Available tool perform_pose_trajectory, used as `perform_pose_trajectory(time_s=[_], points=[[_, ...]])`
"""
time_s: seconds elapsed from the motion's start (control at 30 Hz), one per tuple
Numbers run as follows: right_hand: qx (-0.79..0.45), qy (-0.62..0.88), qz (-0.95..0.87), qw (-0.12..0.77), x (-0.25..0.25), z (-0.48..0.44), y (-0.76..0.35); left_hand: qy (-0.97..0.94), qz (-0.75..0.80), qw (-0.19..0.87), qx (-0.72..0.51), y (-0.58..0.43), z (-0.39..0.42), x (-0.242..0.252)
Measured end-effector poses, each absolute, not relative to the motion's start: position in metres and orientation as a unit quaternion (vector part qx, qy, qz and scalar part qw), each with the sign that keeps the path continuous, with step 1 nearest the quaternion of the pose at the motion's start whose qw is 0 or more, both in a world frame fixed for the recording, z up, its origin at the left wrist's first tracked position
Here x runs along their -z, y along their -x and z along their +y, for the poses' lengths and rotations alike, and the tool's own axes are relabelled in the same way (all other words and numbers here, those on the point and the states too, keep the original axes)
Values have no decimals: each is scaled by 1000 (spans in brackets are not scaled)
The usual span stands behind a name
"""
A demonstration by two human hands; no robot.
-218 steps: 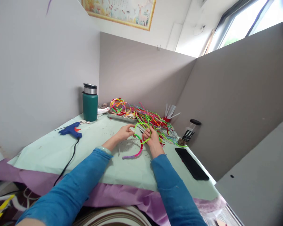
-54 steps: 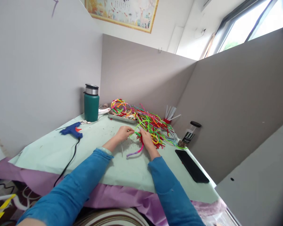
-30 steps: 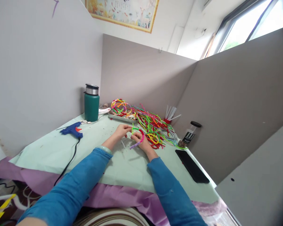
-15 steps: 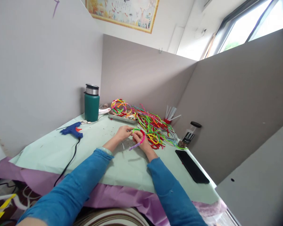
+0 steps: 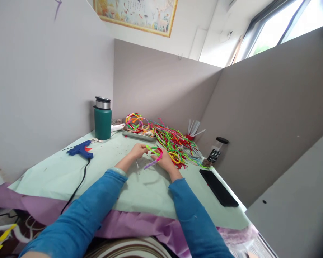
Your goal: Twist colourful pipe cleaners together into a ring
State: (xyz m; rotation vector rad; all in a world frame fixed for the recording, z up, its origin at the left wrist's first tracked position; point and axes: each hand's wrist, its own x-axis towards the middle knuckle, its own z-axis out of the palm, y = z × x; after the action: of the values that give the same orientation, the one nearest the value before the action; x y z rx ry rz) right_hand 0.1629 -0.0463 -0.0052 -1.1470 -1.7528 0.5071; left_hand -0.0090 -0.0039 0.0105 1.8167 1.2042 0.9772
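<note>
Both of my hands meet over the pale green table cover (image 5: 70,168), working a twisted bundle of pipe cleaners (image 5: 154,157) in green, red, pink and purple. My left hand (image 5: 137,150) pinches the green end of the bundle. My right hand (image 5: 165,160) is closed round the red and pink part, and the purple tail sticks out toward me. Just behind my hands lies a loose heap of coloured pipe cleaners (image 5: 174,141).
A metal tray (image 5: 138,134) with more coloured pieces sits at the back. Also on the table are a green flask (image 5: 102,118), a blue glue gun (image 5: 80,148) with a black cord, a black phone (image 5: 218,182) and a dark-lidded jar (image 5: 216,149). Grey partitions enclose the table.
A long green loop held between my hands has been wound into a tight bundle. My right hand has lifted the purple tail off the table and turned it.
</note>
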Motion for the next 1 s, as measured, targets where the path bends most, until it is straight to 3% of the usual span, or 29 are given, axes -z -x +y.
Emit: perform_pose_trajectory(time_s=[0.17,0.37,0.5,0.63,0.73,0.83,0.9,1.0], points=[[-94,480,-750,444,14,-34,-177,-689,473,412,-363,8,-9,-13],[-230,499,-605,577,15,-26,-181,-688,461,454,-330,7,-15,-16],[-279,499,-546,613,9,-25,-183,-691,441,474,-323,8,-15,-17],[-252,500,-592,580,5,-31,-181,-673,448,479,-341,10,-6,-12],[-213,469,-687,513,2,-41,-174,-641,457,479,-387,12,2,-8],[-249,431,-743,446,-4,-52,-168,-592,504,464,-424,17,7,-9],[-281,419,-744,439,-7,-56,-166,-572,518,462,-437,19,7,-11],[-321,409,-696,495,-9,-54,-168,-578,511,475,-425,21,5,-13]])
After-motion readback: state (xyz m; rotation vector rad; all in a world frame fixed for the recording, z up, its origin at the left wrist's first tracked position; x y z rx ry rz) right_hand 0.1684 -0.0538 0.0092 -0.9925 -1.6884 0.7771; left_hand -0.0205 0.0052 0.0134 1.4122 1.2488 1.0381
